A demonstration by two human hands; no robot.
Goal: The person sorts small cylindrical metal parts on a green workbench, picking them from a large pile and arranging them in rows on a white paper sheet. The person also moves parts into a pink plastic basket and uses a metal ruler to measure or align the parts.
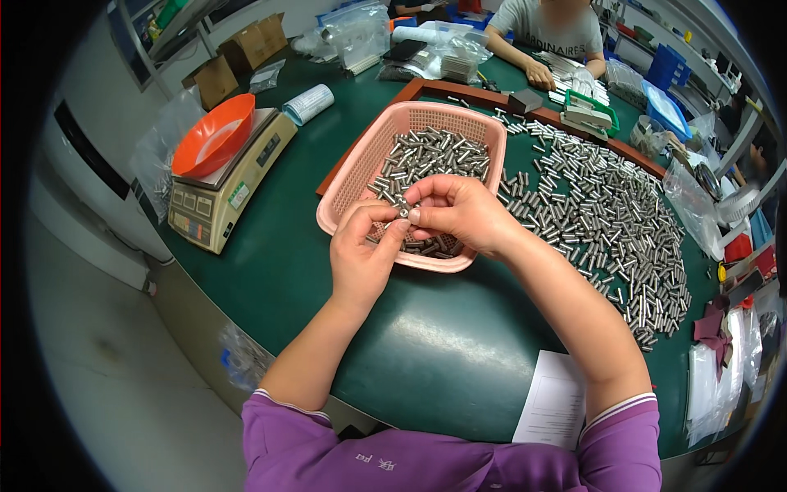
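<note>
Over a pink plastic basket (334, 190), my two hands meet fingertip to fingertip. A small silvery metal cylinder (404, 212) shows its round end between them. My left hand (361, 246) pinches it from the left with thumb and forefinger. On its other side, my right hand (463, 215) has thumb and fingers closed at the same piece. Many short metal cylinders (438, 154) lie heaped in the basket below, partly hidden by my hands. To the right, a wide spread of like metal cylinders (590, 197) covers the green table (443, 344).
At the left stands a weighing scale (215, 201) with an orange dish (215, 135) on it. A brown wooden strip (635, 157) edges the spread. Paper (553, 400) lies near me. Across the table sits another person (553, 37), with bags and a stapler (586, 115) nearby.
</note>
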